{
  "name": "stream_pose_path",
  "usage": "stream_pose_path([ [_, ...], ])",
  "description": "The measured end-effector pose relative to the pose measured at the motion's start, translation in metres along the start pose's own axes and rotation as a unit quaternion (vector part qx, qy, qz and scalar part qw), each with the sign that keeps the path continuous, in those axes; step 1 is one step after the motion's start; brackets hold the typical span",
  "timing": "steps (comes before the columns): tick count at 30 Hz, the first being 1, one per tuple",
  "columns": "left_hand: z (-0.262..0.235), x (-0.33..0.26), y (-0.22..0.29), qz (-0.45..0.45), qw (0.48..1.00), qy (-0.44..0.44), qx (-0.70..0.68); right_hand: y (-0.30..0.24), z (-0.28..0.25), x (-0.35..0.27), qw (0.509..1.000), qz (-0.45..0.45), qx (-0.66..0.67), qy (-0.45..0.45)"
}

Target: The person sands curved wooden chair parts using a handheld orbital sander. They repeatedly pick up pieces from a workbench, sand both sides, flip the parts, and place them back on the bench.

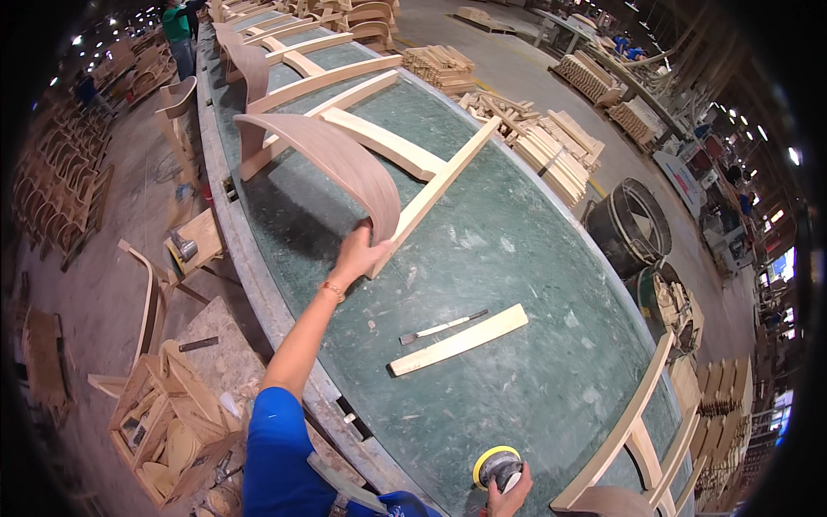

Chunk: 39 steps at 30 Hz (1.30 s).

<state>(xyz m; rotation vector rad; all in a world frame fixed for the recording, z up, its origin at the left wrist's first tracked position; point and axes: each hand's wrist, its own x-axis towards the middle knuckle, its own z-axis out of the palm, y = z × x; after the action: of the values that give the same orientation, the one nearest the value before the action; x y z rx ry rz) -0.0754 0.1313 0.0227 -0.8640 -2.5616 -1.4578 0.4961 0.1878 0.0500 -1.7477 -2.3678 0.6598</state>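
My left hand [357,255] grips the near end of a wooden chair frame [332,164], where a broad curved brown panel meets a pale straight rail. Part of my fingers is hidden behind the wood. At the lower edge, my right hand [512,496] is closed round a round sander [500,468] with a yellow pad rim. Between my hands, a loose pale wooden slat [458,339] lies on the green tabletop [413,431]. Just beyond the slat is a thin brush-like tool [444,327] with a dark tip.
Another chair frame [633,431] rests at the lower right, and more frames [319,82] line the far table. On the left stand an open wooden box [164,431] and a small stand with a metal tool [183,247]. Bins [631,220] and stacked wood [556,155] flank the right side.
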Motion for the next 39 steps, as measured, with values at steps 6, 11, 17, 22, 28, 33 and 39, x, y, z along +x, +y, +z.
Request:
stream_pose_path([
  [6, 0.008, 0.007, 0.011, -0.131, 0.942, -0.053, -0.303, 0.012, 0.005, 0.005, 0.999, -0.016, -0.033, -0.023],
  [11, -0.004, -0.062, 0.058, -0.114, 0.934, -0.095, -0.325, 0.03, 0.012, 0.003, 0.999, -0.049, -0.015, 0.002],
  [17, -0.098, -0.145, 0.164, -0.114, 0.868, -0.166, -0.455, 0.053, 0.005, 0.015, 0.992, -0.117, 0.036, -0.021],
  [22, -0.166, -0.194, 0.236, -0.075, 0.774, -0.178, -0.603, 0.015, -0.05, 0.031, 0.946, -0.117, 0.28, -0.115],
  [28, -0.17, -0.224, 0.269, -0.11, 0.736, -0.158, -0.649, -0.107, -0.171, -0.01, 0.85, -0.381, 0.344, -0.12],
  [33, -0.166, -0.23, 0.271, -0.125, 0.714, -0.162, -0.669, -0.179, -0.188, -0.045, 0.782, -0.582, 0.194, -0.11],
  [39, -0.162, -0.238, 0.275, -0.137, 0.751, -0.142, -0.63, -0.192, -0.193, -0.085, 0.76, -0.621, 0.105, -0.158],
])
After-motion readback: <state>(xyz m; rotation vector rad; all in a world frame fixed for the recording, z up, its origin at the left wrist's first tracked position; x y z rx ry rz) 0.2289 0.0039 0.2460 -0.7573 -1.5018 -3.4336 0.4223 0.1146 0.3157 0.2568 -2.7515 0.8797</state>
